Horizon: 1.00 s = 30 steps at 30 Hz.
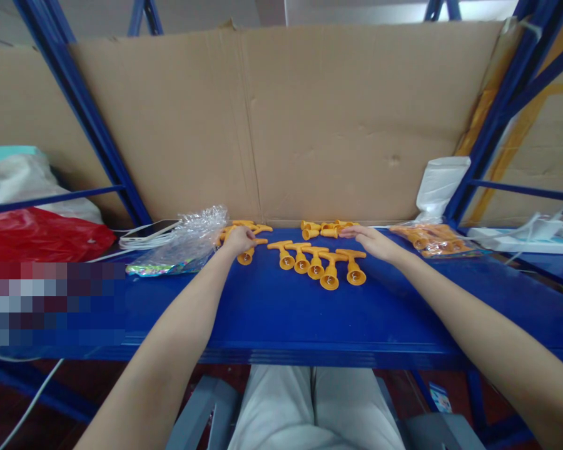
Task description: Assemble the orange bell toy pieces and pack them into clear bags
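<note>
My left hand point(238, 240) is closed at the fingertips on an orange plastic T-handled cup piece point(246, 257), whose handle is partly hidden by the fingers. Behind it lie more orange T-shaped pieces point(243, 223). In the middle of the blue shelf top, several of the same pieces stand in a slanting row, with their cup mouths facing me; the nearest one point(329, 279) shows a small pale detail inside. My right hand point(370, 242) has its fingers stretched out beside a group of small orange cups point(311, 231) at the back.
Clear plastic bags point(187, 240) lie left of my left hand. A bag of orange parts point(436, 239) sits on the right, near a white power strip point(535, 234). A cardboard sheet point(319, 125) walls off the back between blue posts. A red bag point(42, 240) is far left.
</note>
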Motion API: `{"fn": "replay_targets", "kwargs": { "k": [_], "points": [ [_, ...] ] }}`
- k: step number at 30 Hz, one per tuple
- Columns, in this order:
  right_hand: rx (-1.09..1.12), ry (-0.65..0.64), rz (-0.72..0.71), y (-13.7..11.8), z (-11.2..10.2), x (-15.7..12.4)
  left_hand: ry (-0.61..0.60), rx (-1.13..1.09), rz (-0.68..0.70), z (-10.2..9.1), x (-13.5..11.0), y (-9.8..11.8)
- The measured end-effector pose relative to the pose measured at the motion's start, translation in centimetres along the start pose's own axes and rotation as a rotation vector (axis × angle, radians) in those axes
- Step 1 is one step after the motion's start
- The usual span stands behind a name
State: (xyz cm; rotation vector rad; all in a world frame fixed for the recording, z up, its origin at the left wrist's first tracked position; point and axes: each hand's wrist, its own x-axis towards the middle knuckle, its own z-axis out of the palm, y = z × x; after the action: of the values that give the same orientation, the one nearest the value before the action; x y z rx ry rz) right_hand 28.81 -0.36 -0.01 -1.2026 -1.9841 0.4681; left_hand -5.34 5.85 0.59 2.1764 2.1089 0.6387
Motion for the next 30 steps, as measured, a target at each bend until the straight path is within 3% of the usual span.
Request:
{"fn": "replay_targets", "kwargs": {
  "k": [11,20,24,30],
  "points": [
    [-0.425,0.102,0.117,-0.4,-3.4,-1.1,-0.045,0.225,0.086,-0.3,-0.3,0.2],
    [-0.485,0.45,0.317,3.7,-9.2,-2.2,0.002,0.31,0.103,-0.1,-0.4,0.2],
    [-0.518,0.415,0.372,5.5,-9.8,-2.6,-0.003,0.335,0.094,-0.1,-0.4,0.1],
    [-0.587,0.299,0.371,6.5,-9.1,-2.4,-0.022,0.373,0.096,-0.5,-0.8,0.2]
  ]
}}
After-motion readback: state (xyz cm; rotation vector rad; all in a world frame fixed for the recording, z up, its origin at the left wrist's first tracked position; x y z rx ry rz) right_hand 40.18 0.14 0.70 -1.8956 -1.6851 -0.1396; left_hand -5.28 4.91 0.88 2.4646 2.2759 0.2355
